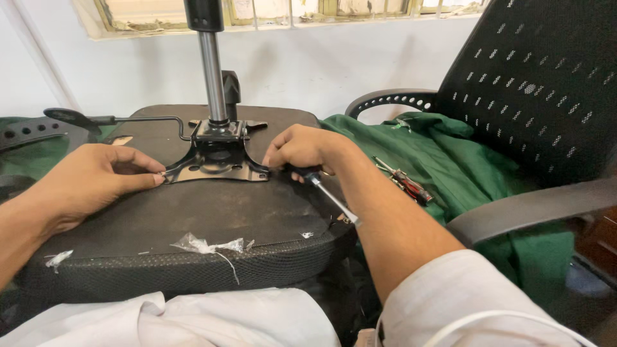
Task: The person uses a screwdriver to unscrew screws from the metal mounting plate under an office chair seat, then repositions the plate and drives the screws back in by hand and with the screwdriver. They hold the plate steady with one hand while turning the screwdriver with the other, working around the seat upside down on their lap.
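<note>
Seat: upturned black mesh-edged chair seat (pixel 193 225) lies in front.
Plate: black metal mounting plate (pixel 215 160) sits on it, centre-rear.
Column: chrome gas cylinder (pixel 212 71) rises from the plate.
Right: red-handled screwdriver (pixel 405 183) on green cloth (pixel 463 173), black mesh office chair (pixel 540 83) behind.

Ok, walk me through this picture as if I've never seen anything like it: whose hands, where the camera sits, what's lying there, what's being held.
There is no machine here, just one person's two bare hands. The single picture comes from a camera worn on that person's head, looking down at the work.

In front lies an upturned office chair seat, its dark underside facing up. Bolted to it is a black metal mounting plate with a shiny gas-lift column rising from it and a lever sticking out to the left.

The left hand pinches the plate's left corner; whether it holds something small there is too fine to tell. The right hand rests at the right corner, its grip closed around a screwdriver.

To the right, a red-handled tool lies on green cloth, beside another black mesh chair.
</note>
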